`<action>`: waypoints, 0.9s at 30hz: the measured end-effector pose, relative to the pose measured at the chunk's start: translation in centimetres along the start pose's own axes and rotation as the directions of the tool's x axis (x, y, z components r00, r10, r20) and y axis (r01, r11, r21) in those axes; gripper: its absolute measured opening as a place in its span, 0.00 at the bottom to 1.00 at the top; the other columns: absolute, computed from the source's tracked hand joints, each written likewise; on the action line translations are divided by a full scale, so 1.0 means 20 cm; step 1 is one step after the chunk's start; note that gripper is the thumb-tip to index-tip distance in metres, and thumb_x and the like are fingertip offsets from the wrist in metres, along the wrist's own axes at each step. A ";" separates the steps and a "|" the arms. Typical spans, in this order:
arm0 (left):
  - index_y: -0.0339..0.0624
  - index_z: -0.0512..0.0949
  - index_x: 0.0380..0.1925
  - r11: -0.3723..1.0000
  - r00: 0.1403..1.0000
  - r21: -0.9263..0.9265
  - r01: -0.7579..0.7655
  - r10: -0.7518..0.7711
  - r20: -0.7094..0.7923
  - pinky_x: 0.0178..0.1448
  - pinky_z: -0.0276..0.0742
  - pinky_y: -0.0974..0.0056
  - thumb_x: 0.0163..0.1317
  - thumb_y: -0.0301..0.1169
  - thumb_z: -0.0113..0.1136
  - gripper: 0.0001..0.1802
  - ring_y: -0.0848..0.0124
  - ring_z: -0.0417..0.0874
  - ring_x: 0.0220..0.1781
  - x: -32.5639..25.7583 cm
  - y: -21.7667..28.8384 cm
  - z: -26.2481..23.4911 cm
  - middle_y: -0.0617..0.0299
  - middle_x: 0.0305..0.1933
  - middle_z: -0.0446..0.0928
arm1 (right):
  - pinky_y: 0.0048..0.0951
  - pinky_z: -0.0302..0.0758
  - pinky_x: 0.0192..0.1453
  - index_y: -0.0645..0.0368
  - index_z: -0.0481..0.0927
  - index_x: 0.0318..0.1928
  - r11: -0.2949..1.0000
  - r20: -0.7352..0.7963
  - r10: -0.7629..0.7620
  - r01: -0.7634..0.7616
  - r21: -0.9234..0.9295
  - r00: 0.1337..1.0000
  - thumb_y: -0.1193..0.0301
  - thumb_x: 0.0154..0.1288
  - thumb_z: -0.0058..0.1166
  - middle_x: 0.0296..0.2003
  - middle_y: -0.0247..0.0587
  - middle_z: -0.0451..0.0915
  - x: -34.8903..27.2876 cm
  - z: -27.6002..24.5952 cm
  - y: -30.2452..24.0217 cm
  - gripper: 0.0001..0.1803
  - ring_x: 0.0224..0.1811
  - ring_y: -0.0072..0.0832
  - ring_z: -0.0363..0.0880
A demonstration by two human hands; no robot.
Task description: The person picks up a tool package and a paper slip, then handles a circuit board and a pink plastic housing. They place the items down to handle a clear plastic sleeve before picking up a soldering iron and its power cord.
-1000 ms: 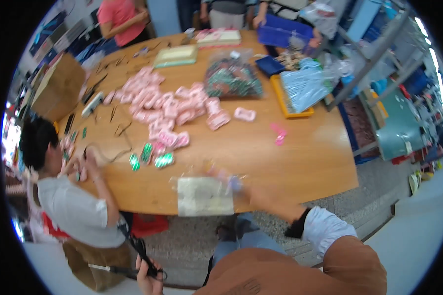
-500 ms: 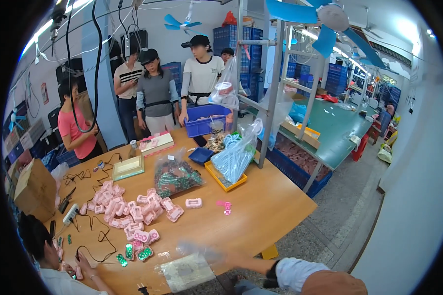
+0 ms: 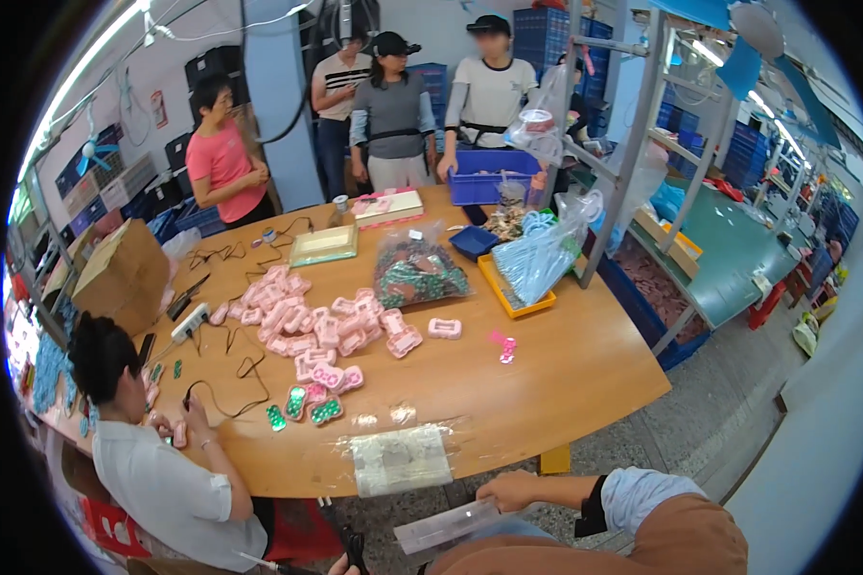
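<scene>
My right hand [image 3: 511, 491], at the front edge of the table, is closed on one end of a flat, clear plastic piece [image 3: 447, 528], held over my lap. My left hand [image 3: 343, 566] shows only partly at the lower edge, its fingers curled at a bundled black cord [image 3: 356, 549]. Beside it lies a thin tool with a metal tip and dark handle, which looks like a soldering iron [image 3: 270, 565]; the lower part of that grip is cut off. On the table before me a pale sheet [image 3: 401, 461] is stuck down under clear tape.
Pink plastic shells [image 3: 326, 329] lie heaped mid-table, beside a filled clear bag [image 3: 417, 268] and a yellow tray [image 3: 520, 297]. A seated co-worker [image 3: 168, 460] works at the left; several people stand behind the table. A metal rack [image 3: 633, 144] rises at the right.
My view has swung left. My right hand has drawn back from the table over my lap, the clear plastic piece now plainly in it. My left hand has come into view.
</scene>
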State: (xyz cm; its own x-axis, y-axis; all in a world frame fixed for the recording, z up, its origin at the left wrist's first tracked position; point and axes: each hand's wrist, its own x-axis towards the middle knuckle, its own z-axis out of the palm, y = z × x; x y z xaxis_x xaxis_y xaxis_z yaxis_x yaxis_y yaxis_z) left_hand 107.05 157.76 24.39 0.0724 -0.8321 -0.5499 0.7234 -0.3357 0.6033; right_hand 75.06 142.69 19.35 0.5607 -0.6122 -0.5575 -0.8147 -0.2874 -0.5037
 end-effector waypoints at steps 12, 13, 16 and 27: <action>0.42 0.68 0.42 0.992 0.999 -0.120 0.030 -0.035 -0.037 0.28 0.69 0.69 0.52 0.23 0.50 0.15 0.70 0.72 0.26 0.13 -0.08 0.31 0.62 0.26 0.71 | 0.29 0.66 0.47 0.63 0.70 0.43 0.561 -0.390 0.423 0.102 0.821 0.818 0.68 0.45 0.56 0.37 0.46 0.75 -0.23 -0.40 1.19 0.23 0.41 0.32 0.72; 0.42 0.68 0.42 0.993 0.999 -0.114 0.034 -0.037 -0.026 0.28 0.69 0.69 0.52 0.23 0.50 0.15 0.70 0.72 0.26 0.16 -0.08 0.36 0.62 0.26 0.71 | 0.29 0.66 0.47 0.63 0.70 0.43 0.559 -0.398 0.430 0.107 0.822 0.810 0.68 0.45 0.56 0.37 0.46 0.75 -0.24 -0.39 1.30 0.23 0.41 0.32 0.72; 0.42 0.67 0.42 0.998 0.997 -0.009 0.066 -0.066 -0.046 0.28 0.70 0.68 0.52 0.23 0.50 0.14 0.70 0.73 0.26 0.23 -0.07 0.49 0.62 0.25 0.71 | 0.30 0.67 0.46 0.64 0.70 0.42 0.705 -0.603 0.296 0.257 0.661 0.741 0.66 0.46 0.57 0.37 0.46 0.75 -0.21 -0.36 1.43 0.23 0.41 0.34 0.73; 0.41 0.68 0.40 0.997 0.998 0.067 0.037 -0.034 -0.046 0.25 0.69 0.67 0.54 0.26 0.49 0.12 0.69 0.72 0.25 0.31 -0.11 0.69 0.60 0.24 0.71 | 0.40 0.62 0.53 0.63 0.67 0.45 0.758 -0.642 0.652 -0.332 0.561 0.404 0.68 0.50 0.48 0.43 0.57 0.68 -0.18 -0.59 1.23 0.20 0.49 0.47 0.64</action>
State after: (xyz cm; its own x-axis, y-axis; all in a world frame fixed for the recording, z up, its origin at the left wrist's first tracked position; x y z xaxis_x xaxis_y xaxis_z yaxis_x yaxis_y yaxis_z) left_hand 96.50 147.36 27.61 0.0793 -0.7987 -0.5964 0.6783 -0.3952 0.6195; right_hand 51.25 129.12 16.86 -0.4000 -0.9073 -0.1298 -0.7204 0.3988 -0.5674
